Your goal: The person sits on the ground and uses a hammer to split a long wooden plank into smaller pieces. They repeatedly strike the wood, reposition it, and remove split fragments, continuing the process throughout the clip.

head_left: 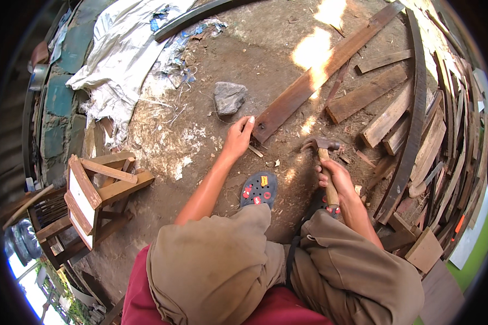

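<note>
Brown wooden plank (331, 68) on dirt ground (265, 43), near end pinched by left hand (237, 140), long axis running forward-right. Left hand nearer; right hand (339, 177) clenched round claw hammer (323, 154), right of plank's near end.

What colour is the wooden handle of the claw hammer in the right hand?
The wooden hammer handle is light tan, best seen in the head view.

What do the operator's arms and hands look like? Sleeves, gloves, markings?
Left hand and right hand are bare, five-fingered human hands with no gloves. Both visible forearms are bare: no sleeves, watch, bracelet or cables in view, and no clear markings. Some fingers are hidden, so rings can't be ruled out.
</note>
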The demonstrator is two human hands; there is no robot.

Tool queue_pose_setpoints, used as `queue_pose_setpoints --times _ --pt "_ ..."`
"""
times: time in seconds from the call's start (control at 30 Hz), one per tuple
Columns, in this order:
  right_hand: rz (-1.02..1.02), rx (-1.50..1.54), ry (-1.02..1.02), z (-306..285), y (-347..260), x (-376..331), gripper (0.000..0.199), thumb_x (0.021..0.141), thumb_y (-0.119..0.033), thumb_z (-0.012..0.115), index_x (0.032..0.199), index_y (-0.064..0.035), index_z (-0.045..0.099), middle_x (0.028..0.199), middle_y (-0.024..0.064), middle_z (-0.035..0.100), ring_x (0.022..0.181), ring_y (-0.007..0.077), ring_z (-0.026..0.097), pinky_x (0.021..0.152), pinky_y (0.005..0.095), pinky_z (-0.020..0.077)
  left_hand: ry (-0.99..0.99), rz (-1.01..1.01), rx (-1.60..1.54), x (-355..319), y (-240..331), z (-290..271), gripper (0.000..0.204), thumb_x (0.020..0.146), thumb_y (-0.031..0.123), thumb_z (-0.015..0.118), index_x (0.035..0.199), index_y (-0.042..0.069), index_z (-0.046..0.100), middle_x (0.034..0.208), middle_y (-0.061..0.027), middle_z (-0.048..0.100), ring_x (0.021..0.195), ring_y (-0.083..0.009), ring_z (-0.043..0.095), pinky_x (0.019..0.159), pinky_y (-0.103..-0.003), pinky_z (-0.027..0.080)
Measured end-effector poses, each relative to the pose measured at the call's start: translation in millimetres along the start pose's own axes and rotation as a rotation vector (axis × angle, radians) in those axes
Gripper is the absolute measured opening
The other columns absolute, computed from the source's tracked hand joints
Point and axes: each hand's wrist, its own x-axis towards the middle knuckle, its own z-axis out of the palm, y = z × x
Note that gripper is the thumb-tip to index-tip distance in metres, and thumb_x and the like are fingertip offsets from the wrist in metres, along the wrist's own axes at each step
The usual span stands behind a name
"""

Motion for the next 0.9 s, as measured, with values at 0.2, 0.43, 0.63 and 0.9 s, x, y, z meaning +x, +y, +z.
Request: queue_pose_setpoints --times 0.2,0.43,0.63,0.9 --pt "0.008 0.001 -0.008 3.5 -4.6 -1.1 0.015 0.102 -0.017 0.060 0.112 -0.0076 0.053 0.086 0.0041 0.055 0.059 0.0075 0.046 0.049 0.0225 0.0389 0.070 0.264 0.356 -46.8 -14.5 -17.4 0.033 0.098 0.022 0.068 0.119 -0.003 0.069 0.107 -0.0175 0.074 0.096 -0.0286 0.072 0.083 -0.037 0.055" --pt "-0.020 -0.223 0.030 13.7 -1.5 -6.5 0.018 0.102 -0.019 0.061 0.112 -0.0071 0.052 0.084 0.0024 0.053 0.060 0.0077 0.047 0.050 0.0237 0.0404 0.158 0.443 0.521 -48.4 -27.8 -9.7 0.027 0.092 0.018 0.074 0.113 0.001 0.073 0.091 -0.0139 0.070 0.086 -0.0332 0.067 0.082 -0.040 0.052" --pt "-0.032 -0.286 0.040 10.6 2.0 -5.2 0.018 0.103 -0.018 0.059 0.114 -0.0067 0.050 0.083 0.0022 0.052 0.060 0.0081 0.046 0.049 0.0247 0.0405 0.222 0.198 0.139 -4.9 6.6 -19.4 0.028 0.098 0.022 0.064 0.115 -0.001 0.070 0.103 -0.0156 0.073 0.094 -0.0296 0.069 0.086 -0.041 0.053" --pt "-0.049 -0.314 0.026 10.9 5.9 -4.8 0.019 0.103 -0.018 0.059 0.114 -0.0058 0.050 0.082 0.0018 0.052 0.060 0.0085 0.048 0.049 0.0251 0.0412 0.077 0.351 0.472 2.8 28.6 31.9 0.074 0.086 0.039 0.079 0.139 -0.004 0.050 0.131 -0.0257 0.062 0.124 -0.0390 0.060 0.106 -0.048 0.048"
